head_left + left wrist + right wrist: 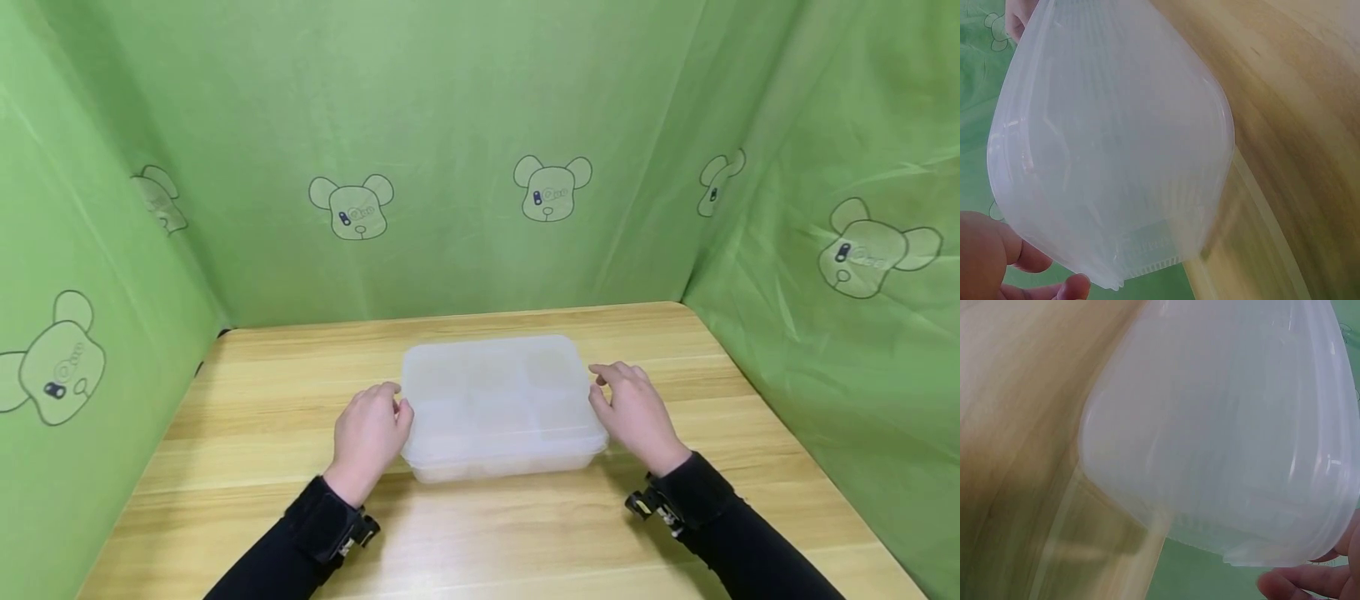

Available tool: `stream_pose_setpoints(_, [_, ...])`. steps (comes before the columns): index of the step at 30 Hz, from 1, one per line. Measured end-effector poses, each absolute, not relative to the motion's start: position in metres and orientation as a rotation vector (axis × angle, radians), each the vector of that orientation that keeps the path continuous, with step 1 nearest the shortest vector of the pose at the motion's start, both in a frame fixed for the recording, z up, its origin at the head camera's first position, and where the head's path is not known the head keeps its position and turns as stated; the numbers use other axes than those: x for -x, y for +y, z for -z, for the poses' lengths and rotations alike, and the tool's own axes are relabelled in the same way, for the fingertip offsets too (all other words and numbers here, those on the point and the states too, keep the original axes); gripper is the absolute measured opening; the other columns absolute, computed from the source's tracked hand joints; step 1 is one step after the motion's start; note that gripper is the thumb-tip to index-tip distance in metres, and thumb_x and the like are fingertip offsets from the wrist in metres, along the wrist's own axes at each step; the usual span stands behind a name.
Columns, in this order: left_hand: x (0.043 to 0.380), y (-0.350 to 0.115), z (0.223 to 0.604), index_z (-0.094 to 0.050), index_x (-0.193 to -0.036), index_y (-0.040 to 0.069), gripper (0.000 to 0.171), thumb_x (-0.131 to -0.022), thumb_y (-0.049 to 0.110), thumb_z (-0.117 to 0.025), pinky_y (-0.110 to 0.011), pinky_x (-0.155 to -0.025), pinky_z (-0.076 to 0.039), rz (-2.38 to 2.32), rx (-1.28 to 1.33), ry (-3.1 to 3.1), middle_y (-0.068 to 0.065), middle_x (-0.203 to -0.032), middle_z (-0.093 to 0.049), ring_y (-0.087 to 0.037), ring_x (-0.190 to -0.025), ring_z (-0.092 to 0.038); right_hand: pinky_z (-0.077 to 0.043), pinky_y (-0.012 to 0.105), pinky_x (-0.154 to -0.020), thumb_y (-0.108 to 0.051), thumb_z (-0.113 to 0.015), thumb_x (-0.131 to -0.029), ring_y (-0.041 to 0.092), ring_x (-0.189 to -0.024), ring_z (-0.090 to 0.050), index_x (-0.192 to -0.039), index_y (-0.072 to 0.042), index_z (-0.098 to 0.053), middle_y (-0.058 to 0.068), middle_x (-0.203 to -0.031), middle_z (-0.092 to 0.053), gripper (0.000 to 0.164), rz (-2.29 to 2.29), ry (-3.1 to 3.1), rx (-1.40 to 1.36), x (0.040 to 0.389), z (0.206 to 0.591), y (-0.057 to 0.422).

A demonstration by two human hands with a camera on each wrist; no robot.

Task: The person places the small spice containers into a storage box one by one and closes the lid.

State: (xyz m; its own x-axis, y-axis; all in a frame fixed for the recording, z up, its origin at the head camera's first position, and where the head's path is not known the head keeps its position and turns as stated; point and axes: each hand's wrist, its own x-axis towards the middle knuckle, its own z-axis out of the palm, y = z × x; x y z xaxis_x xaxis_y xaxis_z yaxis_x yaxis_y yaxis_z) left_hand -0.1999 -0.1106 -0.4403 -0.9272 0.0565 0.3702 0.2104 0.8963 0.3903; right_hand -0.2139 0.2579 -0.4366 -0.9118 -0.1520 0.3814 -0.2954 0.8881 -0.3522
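- The green cloth (450,100), printed with bear heads, hangs on the left, far and right sides, probably to screen the work area.
- The wood-grain table (487,550) fills the space between, giving the box a flat, steady base.
- The translucent box (495,468) appears to rest near the middle of the table, its long side facing near, seemingly placed so both arms reach it equally.
- Its pale lid (480,375) lies on top, with faint divisions showing through.
- The left hand (370,433) is at the left end, fingers loosely bent and partly spread by the lid's edge; no firm hold shows.
- The right hand (637,412) mirrors it at the right end, thumb and forefinger apart, with nothing visibly gripped. The pair probably sits opposite to keep the box balanced; how lightly either touches, I cannot tell.
- The dark wrist cameras (363,530) sit inward, presumably to watch the fingers.
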Motion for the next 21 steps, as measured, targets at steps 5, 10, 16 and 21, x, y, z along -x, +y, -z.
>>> stream_pose_setpoints(5, [0.1995,-0.1106,0.4416,-0.071,-0.112,-0.001,0.030,-0.094,0.021,-0.061,-0.038,-0.062,-0.053,0.613,0.206,-2.711,-0.005,-0.081,-0.067,-0.026,-0.077,-0.064,-0.044,0.041,-0.071,-0.010,-0.056,-0.097,0.030,-0.089,-0.054,-0.125,0.007,-0.063,0.015,-0.100,-0.066,0.033,-0.582,-2.729,-0.327,0.2135,0.4380,0.2567])
stream_pose_setpoints(10, [0.1995,-0.1117,0.4432,-0.071,-0.112,-0.001,0.030,-0.094,0.020,-0.061,-0.039,-0.063,-0.054,0.621,0.197,-2.714,-0.005,-0.081,-0.067,-0.026,-0.078,-0.064,-0.044,0.040,-0.071,-0.010,-0.056,-0.097,0.030,-0.090,-0.054,-0.125,0.006,-0.064,0.015,-0.100,-0.066,0.033,-0.591,-2.736,-0.324,0.2132,0.4400,0.2563])
stream_pose_setpoints(16, [0.2000,-0.1131,0.4443,-0.071,-0.111,0.000,0.029,-0.094,0.021,-0.061,-0.040,-0.063,-0.054,0.613,0.190,-2.711,-0.004,-0.081,-0.067,-0.027,-0.079,-0.065,-0.044,0.040,-0.071,-0.010,-0.056,-0.096,0.030,-0.089,-0.054,-0.124,0.006,-0.064,0.014,-0.099,-0.066,0.033,-0.581,-2.720,-0.337,0.2151,0.4416,0.2564])
stream_pose_setpoints(21, [0.1993,-0.1135,0.4438,-0.071,-0.111,0.000,0.029,-0.094,0.021,-0.061,-0.039,-0.062,-0.054,0.607,0.190,-2.702,-0.004,-0.081,-0.067,-0.026,-0.078,-0.065,-0.044,0.041,-0.072,-0.010,-0.056,-0.096,0.030,-0.089,-0.055,-0.124,0.007,-0.064,0.015,-0.099,-0.066,0.033,-0.577,-2.720,-0.342,0.2163,0.4419,0.2557])
